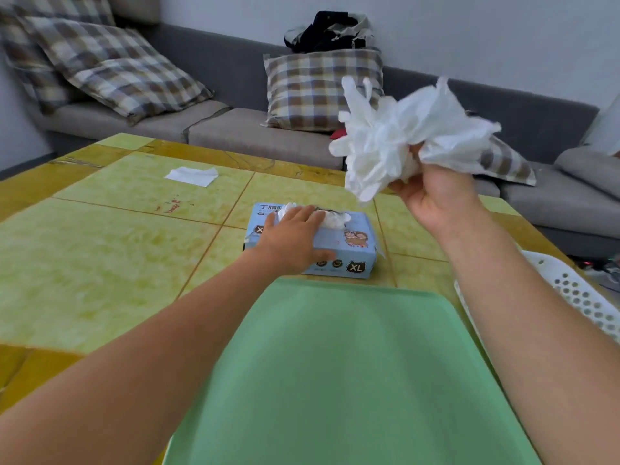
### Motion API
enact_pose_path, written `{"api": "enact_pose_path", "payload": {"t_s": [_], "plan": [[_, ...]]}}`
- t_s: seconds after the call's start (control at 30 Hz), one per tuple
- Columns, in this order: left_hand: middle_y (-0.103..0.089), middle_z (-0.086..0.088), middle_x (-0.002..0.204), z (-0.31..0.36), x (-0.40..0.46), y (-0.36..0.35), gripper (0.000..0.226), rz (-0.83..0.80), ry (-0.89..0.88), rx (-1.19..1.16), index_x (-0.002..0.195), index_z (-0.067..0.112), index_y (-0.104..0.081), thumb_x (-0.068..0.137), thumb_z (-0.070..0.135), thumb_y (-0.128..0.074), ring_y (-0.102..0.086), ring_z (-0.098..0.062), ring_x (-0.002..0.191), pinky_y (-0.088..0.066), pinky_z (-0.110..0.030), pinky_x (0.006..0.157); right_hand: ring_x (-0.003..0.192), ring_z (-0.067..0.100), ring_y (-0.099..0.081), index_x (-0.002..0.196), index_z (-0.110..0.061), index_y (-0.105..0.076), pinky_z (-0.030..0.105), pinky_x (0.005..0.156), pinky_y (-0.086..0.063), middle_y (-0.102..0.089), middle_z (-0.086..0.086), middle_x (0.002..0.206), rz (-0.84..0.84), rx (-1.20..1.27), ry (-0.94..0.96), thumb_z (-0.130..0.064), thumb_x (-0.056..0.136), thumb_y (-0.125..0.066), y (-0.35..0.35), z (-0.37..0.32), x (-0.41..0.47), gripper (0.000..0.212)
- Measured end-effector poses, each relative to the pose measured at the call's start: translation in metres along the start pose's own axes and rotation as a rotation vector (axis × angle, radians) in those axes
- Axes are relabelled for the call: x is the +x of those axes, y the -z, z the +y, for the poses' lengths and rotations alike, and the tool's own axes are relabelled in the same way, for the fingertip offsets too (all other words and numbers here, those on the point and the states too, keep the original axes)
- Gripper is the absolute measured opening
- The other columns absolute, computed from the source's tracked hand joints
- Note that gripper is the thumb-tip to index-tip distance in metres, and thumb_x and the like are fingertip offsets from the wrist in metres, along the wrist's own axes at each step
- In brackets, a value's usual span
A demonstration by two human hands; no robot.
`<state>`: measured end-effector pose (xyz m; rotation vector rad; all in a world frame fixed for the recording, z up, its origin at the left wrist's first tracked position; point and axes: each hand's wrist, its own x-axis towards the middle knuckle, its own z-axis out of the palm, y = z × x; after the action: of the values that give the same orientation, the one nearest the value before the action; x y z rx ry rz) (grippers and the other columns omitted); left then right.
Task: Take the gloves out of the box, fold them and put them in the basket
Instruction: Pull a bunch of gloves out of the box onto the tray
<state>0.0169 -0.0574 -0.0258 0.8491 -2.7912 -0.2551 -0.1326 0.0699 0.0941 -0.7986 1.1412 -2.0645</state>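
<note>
gripping gloves aloft, right hand; box lengthwise left-right.

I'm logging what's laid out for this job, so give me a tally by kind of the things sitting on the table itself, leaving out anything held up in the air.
Glove box: 1
Green tray: 1
White basket: 1
White sheet, maybe paper: 1
Total: 4
The left hand presses the box; the right hand holds the glove bunch aloft, uncounted.

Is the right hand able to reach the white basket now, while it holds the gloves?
Probably yes. The right hand grips the bunch of gloves in the air, and the white basket sits just beside that forearm with nothing between them.
</note>
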Motion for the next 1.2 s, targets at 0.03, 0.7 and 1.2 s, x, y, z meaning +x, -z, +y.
{"api": "enact_pose_path", "payload": {"t_s": [0.03,0.7,1.2], "plan": [[-0.01,0.006,0.167,0.0,-0.001,0.001,0.09,-0.009,-0.004,-0.013,0.159,0.025,-0.014,0.09,0.068,-0.053,-0.008,-0.019,0.153,-0.008,-0.062,0.121,0.101,0.024,-0.068,0.115,-0.018,-0.063,0.047,0.079,-0.061,-0.071,0.005,0.11,-0.032,-0.069,0.03,-0.011,0.095,-0.065,-0.007,-0.01,-0.005,0.022],[-0.06,-0.008,0.12,0.001,-0.163,0.049,0.028,-0.242,0.345,-0.414,0.124,0.011,-0.057,0.099,0.022,-0.049,-0.056,-0.028,0.108,-0.043,-0.034,0.084,0.133,0.004,-0.046,0.135,-0.042,-0.058,0.028,0.105,-0.045,-0.047,-0.02,0.147,-1.105,-1.37,-0.123,0.003,0.077,-0.057,-0.028,0.056,-0.147,0.073],[-0.03,-0.001,0.163,0.006,-0.185,0.019,0.116,-0.247,0.162,-0.272,0.161,0.023,-0.004,0.078,0.034,-0.084,-0.034,-0.021,0.145,-0.028,-0.027,0.112,0.047,0.003,-0.046,0.064,-0.016,-0.073,0.016,0.052,-0.033,-0.057,-0.015,0.049,-0.548,-1.217,-0.078,-0.024,0.084,-0.081,0.003,0.099,-0.18,0.023]]}}
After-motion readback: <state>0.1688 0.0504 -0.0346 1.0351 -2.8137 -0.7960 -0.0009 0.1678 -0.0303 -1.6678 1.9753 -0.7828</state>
